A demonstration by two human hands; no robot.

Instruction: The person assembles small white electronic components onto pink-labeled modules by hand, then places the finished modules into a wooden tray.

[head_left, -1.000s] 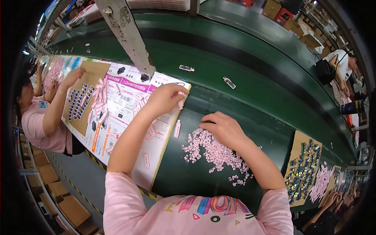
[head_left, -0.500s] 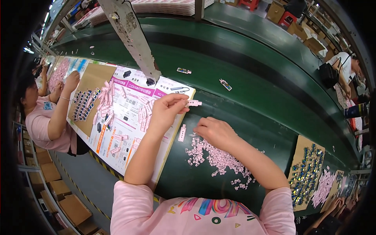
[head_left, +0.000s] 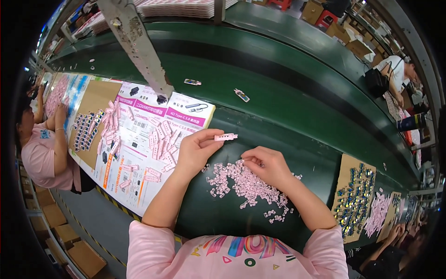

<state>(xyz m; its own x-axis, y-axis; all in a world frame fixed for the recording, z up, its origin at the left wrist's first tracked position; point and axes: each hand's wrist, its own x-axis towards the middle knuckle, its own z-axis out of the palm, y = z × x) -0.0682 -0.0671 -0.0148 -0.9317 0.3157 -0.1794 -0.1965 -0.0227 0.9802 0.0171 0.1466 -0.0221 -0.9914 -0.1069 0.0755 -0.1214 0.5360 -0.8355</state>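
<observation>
Your left hand [head_left: 199, 149] pinches a pink stick-shaped piece [head_left: 225, 137], and your right hand [head_left: 268, 170] is at a heap of small pink parts [head_left: 242, 187].
Your two hands are apart, over the green table [head_left: 200, 214]; the piece sits between your left thumb and forefinger, narrow tip to the right, left of your right hand. Your right fingers bend down at the heap's far side; whether they grip a part, I cannot tell. To the left, loose pink casings [head_left: 160, 142] lie on a printed sheet [head_left: 134, 197]; to the right, cardboard [head_left: 346, 163] bears blue parts [head_left: 357, 197].
</observation>
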